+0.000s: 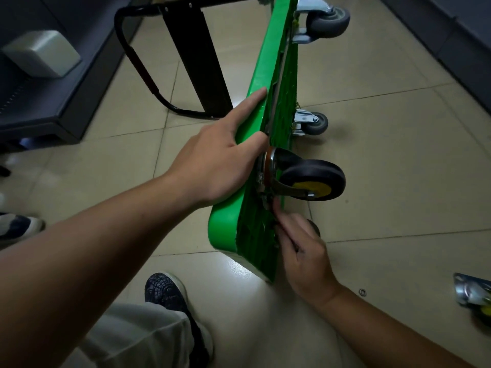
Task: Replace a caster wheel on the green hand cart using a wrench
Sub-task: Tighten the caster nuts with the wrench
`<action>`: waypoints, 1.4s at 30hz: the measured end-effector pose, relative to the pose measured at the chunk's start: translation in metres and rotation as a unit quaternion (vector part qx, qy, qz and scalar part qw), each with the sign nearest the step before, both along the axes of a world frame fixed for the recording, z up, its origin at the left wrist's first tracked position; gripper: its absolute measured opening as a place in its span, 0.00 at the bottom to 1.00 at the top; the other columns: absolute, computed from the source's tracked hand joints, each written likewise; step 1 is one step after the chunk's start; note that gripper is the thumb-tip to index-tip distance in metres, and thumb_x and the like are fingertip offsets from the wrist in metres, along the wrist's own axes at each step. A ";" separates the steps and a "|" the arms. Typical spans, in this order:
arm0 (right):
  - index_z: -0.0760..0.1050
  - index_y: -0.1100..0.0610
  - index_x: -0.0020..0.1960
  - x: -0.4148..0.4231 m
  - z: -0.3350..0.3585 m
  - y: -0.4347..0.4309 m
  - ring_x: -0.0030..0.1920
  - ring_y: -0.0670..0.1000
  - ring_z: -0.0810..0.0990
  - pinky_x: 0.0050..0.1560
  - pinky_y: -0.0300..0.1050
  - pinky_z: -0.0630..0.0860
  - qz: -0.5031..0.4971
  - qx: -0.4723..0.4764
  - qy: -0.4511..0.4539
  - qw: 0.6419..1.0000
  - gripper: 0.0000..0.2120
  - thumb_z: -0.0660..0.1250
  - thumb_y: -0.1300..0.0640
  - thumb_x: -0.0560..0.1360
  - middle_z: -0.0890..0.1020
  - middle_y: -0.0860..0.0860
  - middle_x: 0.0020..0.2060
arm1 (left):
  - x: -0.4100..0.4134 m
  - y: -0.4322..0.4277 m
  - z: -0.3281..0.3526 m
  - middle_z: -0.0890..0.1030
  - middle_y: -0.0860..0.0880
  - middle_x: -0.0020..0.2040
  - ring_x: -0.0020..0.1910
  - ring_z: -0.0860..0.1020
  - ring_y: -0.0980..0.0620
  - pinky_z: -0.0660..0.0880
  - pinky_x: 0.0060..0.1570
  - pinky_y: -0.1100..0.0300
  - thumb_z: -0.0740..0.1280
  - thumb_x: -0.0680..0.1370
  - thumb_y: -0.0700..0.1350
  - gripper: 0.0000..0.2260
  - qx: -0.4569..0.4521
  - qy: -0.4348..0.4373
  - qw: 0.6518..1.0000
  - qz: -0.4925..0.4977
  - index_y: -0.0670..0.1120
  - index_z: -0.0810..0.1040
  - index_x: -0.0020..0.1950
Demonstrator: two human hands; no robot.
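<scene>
Nearest, 1 washer lies loose on the floor, easily kicked. The right hand bunches its fingers at the plate under the black wheel; whether they pinch a nut, I cannot tell. The left hand clasps the rim of the cart, standing on edge. If that grip slackens, the cart could tip onto the fingers. Open tiles right; the handle crowds left.

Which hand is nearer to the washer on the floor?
Right. The right hand touches the cart just left of the washer; the left hand grips its upper edge, farther off.
</scene>
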State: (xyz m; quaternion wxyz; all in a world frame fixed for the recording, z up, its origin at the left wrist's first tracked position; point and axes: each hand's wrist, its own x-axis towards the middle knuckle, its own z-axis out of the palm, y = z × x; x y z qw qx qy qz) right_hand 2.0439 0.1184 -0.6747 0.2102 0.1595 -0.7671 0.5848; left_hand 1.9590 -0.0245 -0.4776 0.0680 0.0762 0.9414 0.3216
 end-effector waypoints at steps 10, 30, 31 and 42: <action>0.65 0.69 0.73 -0.021 -0.008 0.019 0.56 0.61 0.80 0.65 0.42 0.73 0.036 0.137 0.044 0.989 0.25 0.60 0.76 0.76 0.78 0.65 0.56 | 0.001 0.001 0.000 0.77 0.63 0.53 0.43 0.83 0.54 0.82 0.46 0.44 0.62 0.81 0.56 0.28 -0.007 0.011 1.000 0.007 0.76 0.55 0.77; 0.81 0.47 0.65 0.035 0.086 0.009 0.28 0.44 0.77 0.31 0.37 0.73 0.006 -0.079 -0.308 0.948 0.15 0.65 0.60 0.82 0.82 0.48 0.32 | 0.004 0.000 0.002 0.78 0.48 0.64 0.54 0.80 0.45 0.78 0.56 0.48 0.61 0.81 0.57 0.28 -0.023 0.006 1.000 0.011 0.76 0.55 0.77; 0.78 0.46 0.68 0.044 0.075 0.016 0.33 0.43 0.79 0.36 0.35 0.75 -0.008 -0.072 -0.267 0.961 0.18 0.67 0.61 0.81 0.83 0.47 0.36 | 0.004 -0.002 0.001 0.78 0.50 0.62 0.52 0.80 0.46 0.78 0.55 0.49 0.61 0.81 0.58 0.28 -0.016 0.005 1.000 0.011 0.77 0.54 0.76; 0.70 0.69 0.72 0.004 0.006 0.022 0.50 0.52 0.77 0.55 0.38 0.73 -0.007 0.070 0.040 0.997 0.21 0.63 0.71 0.79 0.76 0.54 0.51 | 0.001 -0.001 0.001 0.80 0.51 0.61 0.46 0.83 0.48 0.82 0.49 0.44 0.61 0.78 0.59 0.29 0.010 -0.008 1.000 -0.005 0.77 0.55 0.76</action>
